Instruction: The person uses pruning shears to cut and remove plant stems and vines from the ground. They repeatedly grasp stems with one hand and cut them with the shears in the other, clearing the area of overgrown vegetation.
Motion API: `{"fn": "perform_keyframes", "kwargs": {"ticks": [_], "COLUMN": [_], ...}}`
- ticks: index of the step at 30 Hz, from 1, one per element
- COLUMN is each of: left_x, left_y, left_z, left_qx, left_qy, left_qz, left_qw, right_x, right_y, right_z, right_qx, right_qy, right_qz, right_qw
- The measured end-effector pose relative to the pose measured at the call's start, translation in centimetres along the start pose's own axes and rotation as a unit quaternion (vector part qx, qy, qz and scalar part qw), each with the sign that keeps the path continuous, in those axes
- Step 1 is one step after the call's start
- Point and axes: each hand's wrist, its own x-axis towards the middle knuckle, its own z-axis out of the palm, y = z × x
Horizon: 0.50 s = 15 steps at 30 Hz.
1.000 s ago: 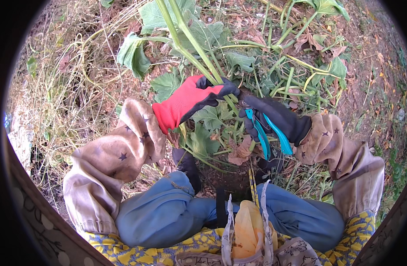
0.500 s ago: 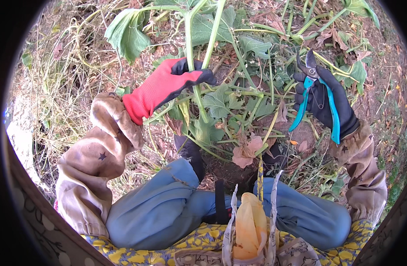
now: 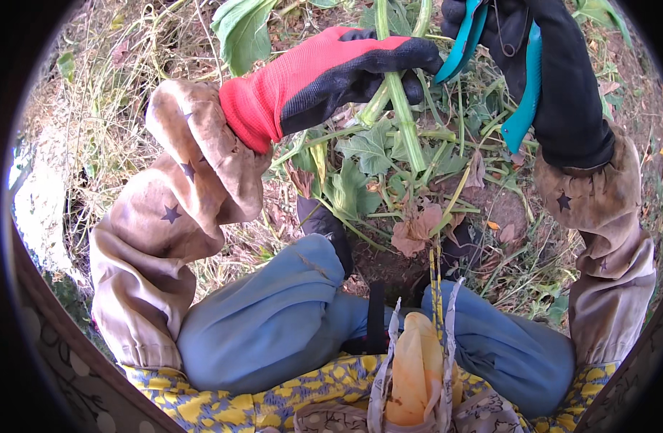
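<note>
My left hand (image 3: 346, 79), in a red glove with a black palm, is closed round two thick green leaf stems (image 3: 405, 119). Their pale lower ends hang free below my fingers, above the low vine. My right hand (image 3: 515, 54), black-gloved, grips pruning shears with teal handles (image 3: 524, 94) near the top edge, close to my left fingertips. The handles are spread apart, and the blades lie beyond the top of the view. Under my hands are green leaves (image 3: 367, 148) and a dry brown leaf (image 3: 416, 229) on the plant.
Dry grass and tangled stems (image 3: 122, 130) cover the ground at left. A large green leaf (image 3: 246, 32) hangs at the upper left. My bent blue-trousered legs (image 3: 266, 317) are in front of me, with a yellowish cloth bundle (image 3: 414, 368) hanging between them.
Both hands have moved up and away, my left also rightward. The stems' lower ends now hang free in my left hand. The shears' blades have gone out of view.
</note>
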Motion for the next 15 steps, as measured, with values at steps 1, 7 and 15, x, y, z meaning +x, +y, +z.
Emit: {"fn": "perform_keyframes", "kwargs": {"ticks": [1,7,15], "left_x": [0.0,1.1,-0.2], "left_y": [0.7,3.5,4.5], "left_z": [0.3,2.8,5.3], "left_qx": [0.005,-0.106,-0.176], "left_qy": [-0.004,0.002,-0.009], "left_qz": [-0.014,-0.13,-0.103], "left_qw": [1.0,0.986,0.979], "right_x": [-0.1,-1.5,-4.5], "right_y": [-0.3,-1.9,-3.5], "right_z": [-0.4,-0.6,-0.2], "right_qx": [0.041,0.037,0.007], "right_qy": [-0.012,-0.009,0.011], "right_qz": [0.007,-0.001,-0.014], "right_qw": [0.999,0.999,1.0]}}
